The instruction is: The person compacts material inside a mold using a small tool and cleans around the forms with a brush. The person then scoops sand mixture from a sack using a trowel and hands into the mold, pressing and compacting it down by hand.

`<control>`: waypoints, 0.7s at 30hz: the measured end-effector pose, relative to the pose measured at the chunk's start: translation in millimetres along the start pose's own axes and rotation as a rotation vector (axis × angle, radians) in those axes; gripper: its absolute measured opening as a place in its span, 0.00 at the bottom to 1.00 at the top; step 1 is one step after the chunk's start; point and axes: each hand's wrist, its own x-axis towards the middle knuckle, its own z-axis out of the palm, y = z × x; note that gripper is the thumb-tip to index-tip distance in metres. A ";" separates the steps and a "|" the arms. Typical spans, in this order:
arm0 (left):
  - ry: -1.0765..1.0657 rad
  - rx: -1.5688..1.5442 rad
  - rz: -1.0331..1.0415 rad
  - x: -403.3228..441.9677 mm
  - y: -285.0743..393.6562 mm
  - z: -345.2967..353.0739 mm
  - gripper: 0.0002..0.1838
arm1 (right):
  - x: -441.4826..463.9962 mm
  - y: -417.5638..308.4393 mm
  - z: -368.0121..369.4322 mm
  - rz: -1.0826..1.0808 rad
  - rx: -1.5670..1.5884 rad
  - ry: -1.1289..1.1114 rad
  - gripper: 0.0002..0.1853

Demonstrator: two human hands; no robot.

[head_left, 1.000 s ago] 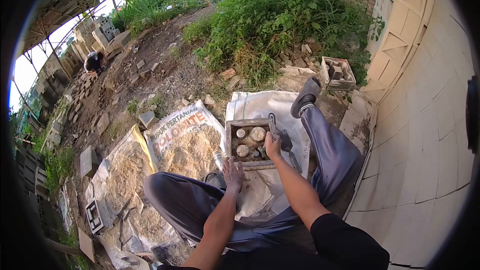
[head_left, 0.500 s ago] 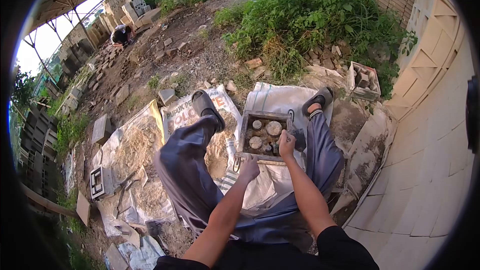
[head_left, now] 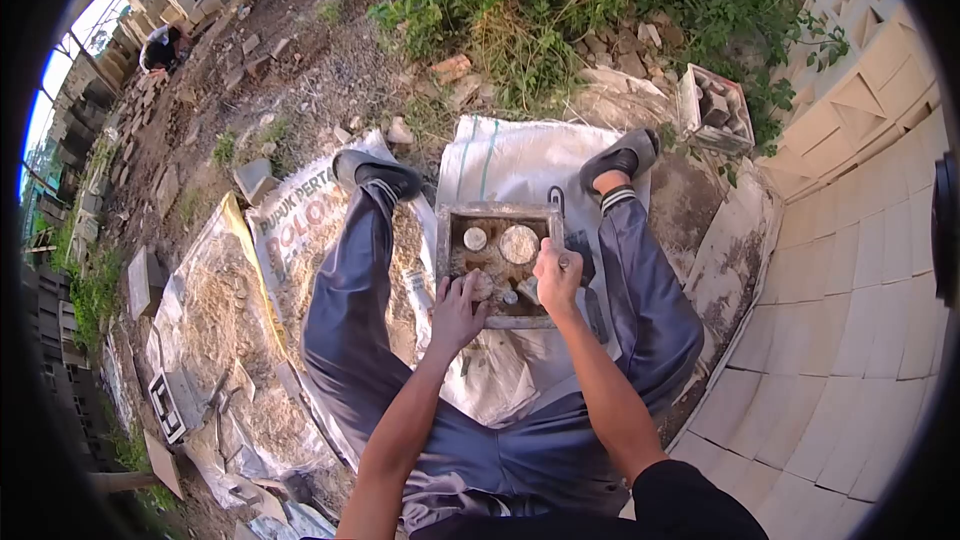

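Between my legs sits a square, worn mould box [head_left: 445, 245] with a raised rim and a wire loop handle [head_left: 557, 197] at its far right corner. Inside it stand a large round pale-topped plug [head_left: 519, 244], a smaller round plug [head_left: 475, 238] and a small dark knob [head_left: 510, 297]. My left hand [head_left: 460, 310] lies over the near left corner, fingers spread across the rim and partly covering another round plug [head_left: 482, 283]. Above the right side, my right hand [head_left: 558, 278] is closed in a fist around something mostly hidden, perhaps a handle.
White sacks [head_left: 510, 155] lie under the box; sandy material [head_left: 225, 285] covers the sheet to my left. A crate of pieces [head_left: 715, 110] stands beyond my right foot. Stacked pale blocks [head_left: 800, 370] line the right side. Another person [head_left: 160, 48] crouches far left.
My left hand has moved from the near rim up onto the left corner, its fingers spreading over a plug. My right hand stays closed at the right side. The view has shifted.
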 end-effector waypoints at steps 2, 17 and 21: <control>-0.020 0.003 -0.053 6.4 7.6 0.7 0.38 | -2.8 14.4 1.5 -0.045 -0.025 0.005 0.26; 0.004 -0.122 -0.102 27.7 7.8 15.1 0.32 | -17.4 -6.9 -2.8 -0.171 0.096 0.098 0.24; -0.030 -0.072 -0.048 24.6 4.7 22.7 0.33 | -5.2 2.2 -2.4 0.102 0.049 -0.098 0.22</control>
